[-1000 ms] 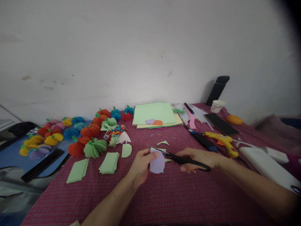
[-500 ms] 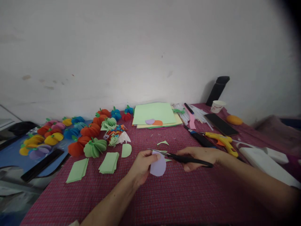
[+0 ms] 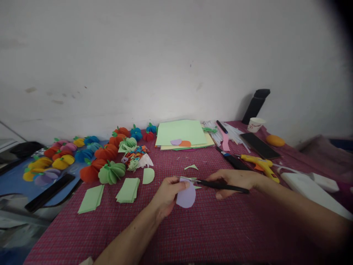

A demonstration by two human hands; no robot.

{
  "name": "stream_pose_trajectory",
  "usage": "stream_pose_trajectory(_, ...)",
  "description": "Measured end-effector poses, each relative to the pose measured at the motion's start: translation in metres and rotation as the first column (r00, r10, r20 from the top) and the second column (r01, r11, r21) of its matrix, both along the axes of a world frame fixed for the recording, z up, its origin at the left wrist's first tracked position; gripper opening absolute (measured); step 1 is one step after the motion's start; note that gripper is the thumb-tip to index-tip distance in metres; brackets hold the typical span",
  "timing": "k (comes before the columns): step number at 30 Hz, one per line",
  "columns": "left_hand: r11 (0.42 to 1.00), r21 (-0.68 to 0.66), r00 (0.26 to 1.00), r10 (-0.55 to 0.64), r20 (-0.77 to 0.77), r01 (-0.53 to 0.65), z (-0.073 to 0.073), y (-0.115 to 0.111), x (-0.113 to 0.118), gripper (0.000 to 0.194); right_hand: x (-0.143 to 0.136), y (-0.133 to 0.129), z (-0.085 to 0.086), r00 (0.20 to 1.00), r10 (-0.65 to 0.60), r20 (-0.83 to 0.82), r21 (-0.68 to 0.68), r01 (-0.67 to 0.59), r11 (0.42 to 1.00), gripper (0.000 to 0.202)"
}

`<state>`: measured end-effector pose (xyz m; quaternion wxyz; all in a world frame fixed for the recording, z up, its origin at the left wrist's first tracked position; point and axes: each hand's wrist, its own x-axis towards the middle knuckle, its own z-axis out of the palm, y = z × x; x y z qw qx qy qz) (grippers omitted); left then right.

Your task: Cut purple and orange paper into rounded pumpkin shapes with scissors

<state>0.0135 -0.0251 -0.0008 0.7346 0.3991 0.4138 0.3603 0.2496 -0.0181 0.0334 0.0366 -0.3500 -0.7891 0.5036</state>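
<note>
Between the thumb and fingers of my left hand (image 3: 168,194) is a rounded piece of lilac paper (image 3: 186,197). My right hand (image 3: 231,181) grips black-handled scissors (image 3: 220,186), whose metal blades reach left along the paper's upper edge. Whether there is still green paper behind the lilac piece is hard to tell; pale green bits show by the blades. A thin green paper scrap (image 3: 191,167) lies just beyond. To the left are a green half-round cutout (image 3: 148,176) and a stack of green paper rectangles (image 3: 128,190).
Paper pumpkins (image 3: 106,152) in several colours fill the left side beside a pile of paper shreds (image 3: 135,156). Coloured sheets (image 3: 180,132) lie at the back. Rightward are a yellow glue gun (image 3: 260,164), a dark phone (image 3: 259,145), a paper cup (image 3: 255,124) and a white box (image 3: 314,191).
The scissor handles have drawn closer together, and the blades look more closed at the paper's top edge. The lilac paper has shifted very slightly right.
</note>
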Motion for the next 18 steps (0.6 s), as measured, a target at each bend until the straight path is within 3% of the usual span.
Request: stream_pose_trajectory(18,0.999,-0.014,0.999,-0.038,0.01,0.038,-0.001,0.001,-0.002,0.017,0.003,0.012,0.002,0.995,0.07,0.064,0.048,-0.074,0.996,0.044)
